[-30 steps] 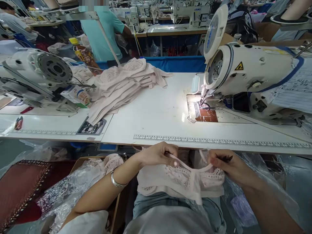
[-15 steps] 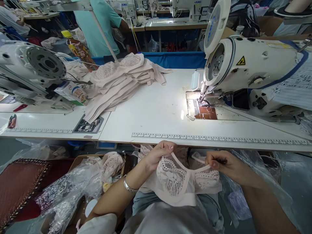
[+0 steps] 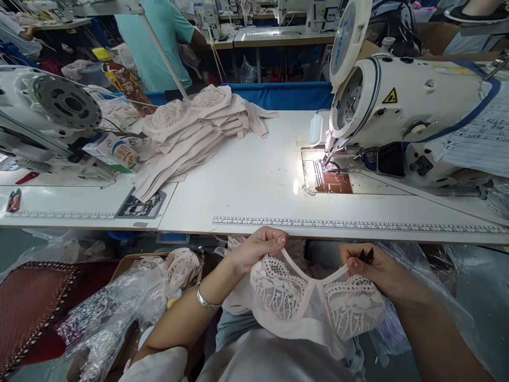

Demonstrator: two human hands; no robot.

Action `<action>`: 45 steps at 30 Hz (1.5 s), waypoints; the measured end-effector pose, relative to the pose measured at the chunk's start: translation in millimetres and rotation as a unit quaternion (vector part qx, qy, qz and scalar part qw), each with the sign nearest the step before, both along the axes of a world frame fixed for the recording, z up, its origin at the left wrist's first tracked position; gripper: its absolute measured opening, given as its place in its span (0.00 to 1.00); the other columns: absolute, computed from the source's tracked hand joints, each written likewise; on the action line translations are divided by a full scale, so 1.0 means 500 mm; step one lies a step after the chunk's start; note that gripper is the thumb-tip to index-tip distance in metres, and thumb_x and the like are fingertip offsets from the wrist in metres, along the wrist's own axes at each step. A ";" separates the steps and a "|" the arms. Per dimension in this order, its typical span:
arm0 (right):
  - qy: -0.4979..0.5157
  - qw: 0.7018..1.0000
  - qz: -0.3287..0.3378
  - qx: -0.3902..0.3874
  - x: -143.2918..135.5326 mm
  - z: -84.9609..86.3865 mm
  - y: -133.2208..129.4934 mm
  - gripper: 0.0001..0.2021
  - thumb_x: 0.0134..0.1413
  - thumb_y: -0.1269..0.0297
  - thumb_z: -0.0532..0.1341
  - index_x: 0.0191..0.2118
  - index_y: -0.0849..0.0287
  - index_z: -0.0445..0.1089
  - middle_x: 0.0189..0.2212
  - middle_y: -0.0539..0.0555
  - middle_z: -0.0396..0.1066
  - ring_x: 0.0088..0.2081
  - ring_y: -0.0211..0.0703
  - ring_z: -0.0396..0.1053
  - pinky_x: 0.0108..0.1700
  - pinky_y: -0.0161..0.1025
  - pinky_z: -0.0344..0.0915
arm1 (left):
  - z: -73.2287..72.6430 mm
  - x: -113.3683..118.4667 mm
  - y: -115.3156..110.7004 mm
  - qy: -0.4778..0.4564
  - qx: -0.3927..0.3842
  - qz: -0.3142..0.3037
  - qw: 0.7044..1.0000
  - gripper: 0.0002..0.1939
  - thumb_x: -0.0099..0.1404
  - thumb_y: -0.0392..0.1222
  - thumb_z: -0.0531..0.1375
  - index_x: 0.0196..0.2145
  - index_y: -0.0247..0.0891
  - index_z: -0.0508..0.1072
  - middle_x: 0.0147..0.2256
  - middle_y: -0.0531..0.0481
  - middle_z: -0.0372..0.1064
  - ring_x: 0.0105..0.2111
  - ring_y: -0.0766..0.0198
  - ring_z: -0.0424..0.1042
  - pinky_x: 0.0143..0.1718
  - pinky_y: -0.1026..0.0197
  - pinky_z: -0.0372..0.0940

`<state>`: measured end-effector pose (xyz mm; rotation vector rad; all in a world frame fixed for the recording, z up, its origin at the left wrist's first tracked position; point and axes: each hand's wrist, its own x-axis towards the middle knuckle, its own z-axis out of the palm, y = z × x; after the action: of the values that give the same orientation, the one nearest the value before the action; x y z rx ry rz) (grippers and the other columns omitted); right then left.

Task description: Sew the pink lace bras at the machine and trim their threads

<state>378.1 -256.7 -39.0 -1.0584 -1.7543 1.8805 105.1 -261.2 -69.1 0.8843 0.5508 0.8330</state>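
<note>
Pale lace bra (image 3: 314, 297), stretched between both hands (image 3: 260, 249) (image 3: 368, 265), seemingly finger-pinched.

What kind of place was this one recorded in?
Most likely a garment factory's sewing floor, probably lingerie: a sewing machine on the white table, a pile of matching pale pink pieces beside it, and more machines in the row behind.

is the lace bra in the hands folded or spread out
Spread: the left hand and right hand hold the bra by its top edge, and both lace cups show side by side.
</note>
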 end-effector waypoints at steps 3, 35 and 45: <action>0.004 1.000 0.008 -0.014 0.004 0.000 0.001 0.27 0.58 0.38 0.60 0.23 0.57 0.57 0.19 0.44 0.48 0.21 0.32 0.44 0.24 0.37 0.39 | 0.006 -0.001 0.003 0.014 0.022 -0.011 1.000 0.31 0.60 0.59 0.68 0.17 0.37 0.56 0.17 0.60 0.46 0.18 0.75 0.43 0.20 0.65 0.37; 0.212 0.940 -0.243 -0.112 -0.035 0.025 -0.034 0.30 0.48 0.41 0.68 0.21 0.55 0.49 0.16 0.42 0.43 0.18 0.31 0.41 0.20 0.33 0.43 | 0.024 0.025 -0.202 0.157 0.151 -0.161 0.963 0.31 0.69 0.64 0.52 0.60 0.44 0.70 0.58 0.40 0.68 0.63 0.45 0.61 0.68 0.45 0.48; 0.112 0.989 -0.089 0.042 -0.052 0.057 -0.066 0.29 0.53 0.36 0.63 0.22 0.57 0.56 0.18 0.44 0.47 0.19 0.32 0.45 0.22 0.35 0.43 | 0.070 0.060 -0.120 -0.222 0.005 0.148 0.964 0.45 0.61 0.77 0.50 0.63 0.42 0.68 0.62 0.39 0.65 0.66 0.36 0.56 0.69 0.39 0.44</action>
<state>352.2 -289.6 -10.5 -0.9017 -1.5427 1.7277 135.3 -321.4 -34.4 0.6011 0.2849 1.2670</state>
